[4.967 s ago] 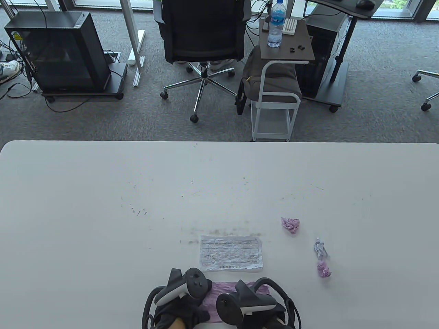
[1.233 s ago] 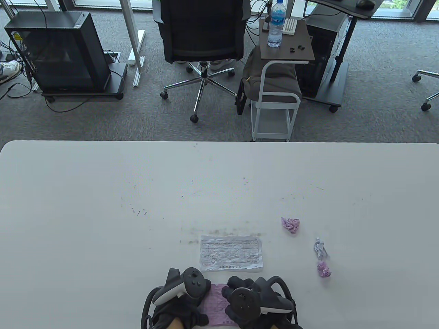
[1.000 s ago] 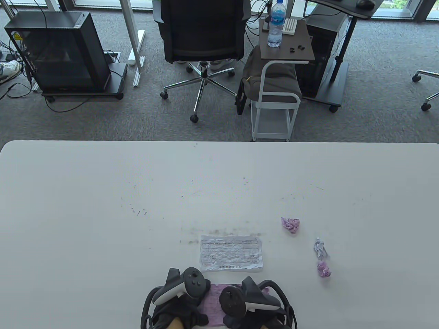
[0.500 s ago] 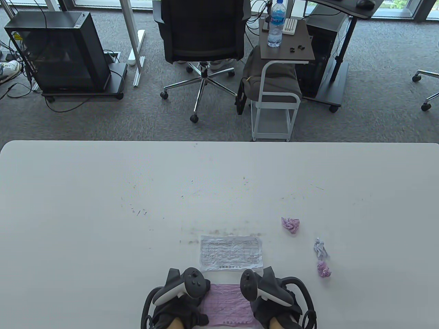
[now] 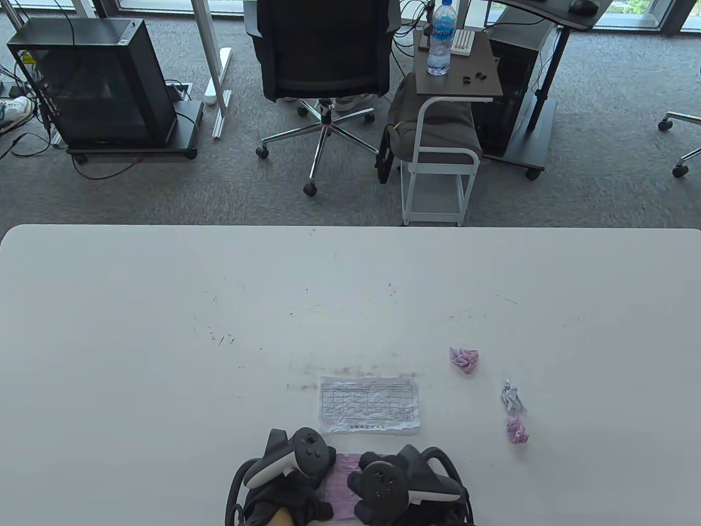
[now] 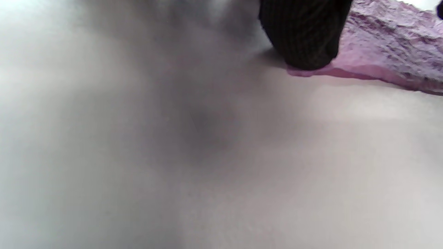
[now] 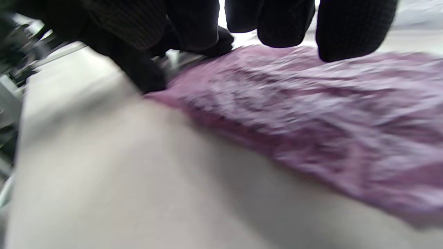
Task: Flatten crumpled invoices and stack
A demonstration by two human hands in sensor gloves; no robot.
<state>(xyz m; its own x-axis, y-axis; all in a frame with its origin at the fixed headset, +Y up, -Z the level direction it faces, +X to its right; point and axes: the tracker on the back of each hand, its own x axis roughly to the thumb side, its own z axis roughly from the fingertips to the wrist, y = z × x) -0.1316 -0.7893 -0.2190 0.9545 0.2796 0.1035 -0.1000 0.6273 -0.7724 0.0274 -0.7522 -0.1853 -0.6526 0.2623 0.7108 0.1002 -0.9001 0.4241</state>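
A pink invoice (image 5: 340, 487) lies spread at the table's front edge, mostly covered by both hands. My left hand (image 5: 293, 485) presses the sheet's left edge down with a fingertip (image 6: 304, 45). My right hand (image 5: 386, 485) lies over the pink invoice (image 7: 311, 124) with straight fingers (image 7: 353, 31) on it. Just beyond them lies a flattened white invoice (image 5: 369, 405) with a printed grid. To the right sit crumpled balls: a pink ball (image 5: 464, 359), a white ball (image 5: 510, 396) and a second pink ball (image 5: 517, 430).
The white table (image 5: 164, 329) stretches wide to the left and back. Beyond its far edge stand an office chair (image 5: 323, 60), a small cart with a water bottle (image 5: 441, 38) and a black computer case (image 5: 93, 82).
My right hand swept right across the pink invoice, uncovering it, and has now come back left over it. The left hand stayed on the sheet's left edge.
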